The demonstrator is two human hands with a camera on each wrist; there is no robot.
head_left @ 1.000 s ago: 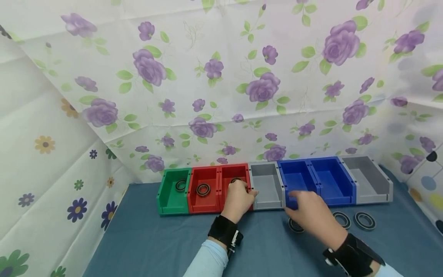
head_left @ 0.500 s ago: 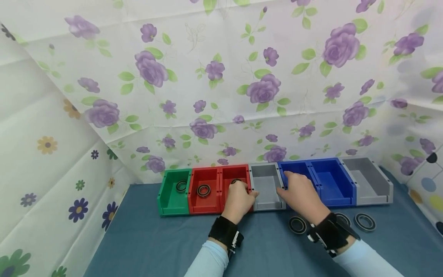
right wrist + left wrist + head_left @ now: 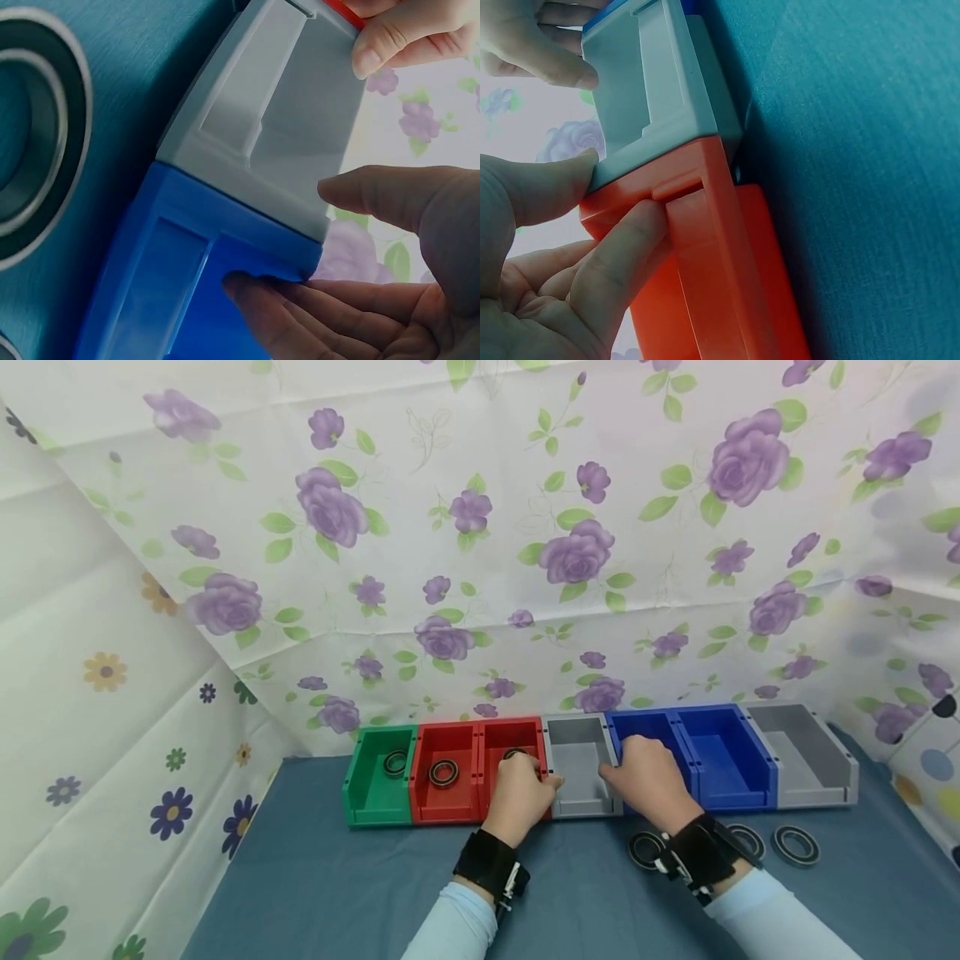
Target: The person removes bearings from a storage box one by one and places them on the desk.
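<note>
Right, middle grey bin [image 3: 581, 768] sits on the bench [image 3: 337, 893], mid-row, opening up, low front lip toward the person. Its long axis runs front to back, square to the row, which runs left-right.

Both grips narrow, one per side of that bin. Left hand [image 3: 519, 793]: thumb on the grey side, fingers inside the right red bin [image 3: 491, 750], pinching the adjoining walls. Right hand [image 3: 654, 777]: same on the other side, thumb at grey, fingers inside the left blue bin [image 3: 645, 724], straddling that joint. Can't tell how hard either squeezes.

Count: 7 bins touching in a row. 1 green bin [image 3: 371, 793], 2 red, 2 grey, 2 blue. Second grey bin [image 3: 802, 752] closes the right end, same front-to-back axis.

Bearings [image 3: 777, 845]: 6 visible. 3 lie flat on the bench in front of the right half, one partly behind the right wrist strap [image 3: 701, 857]; 1 each in green, left red [image 3: 450, 802] and right red, that last mostly hidden by the left hand.
</note>
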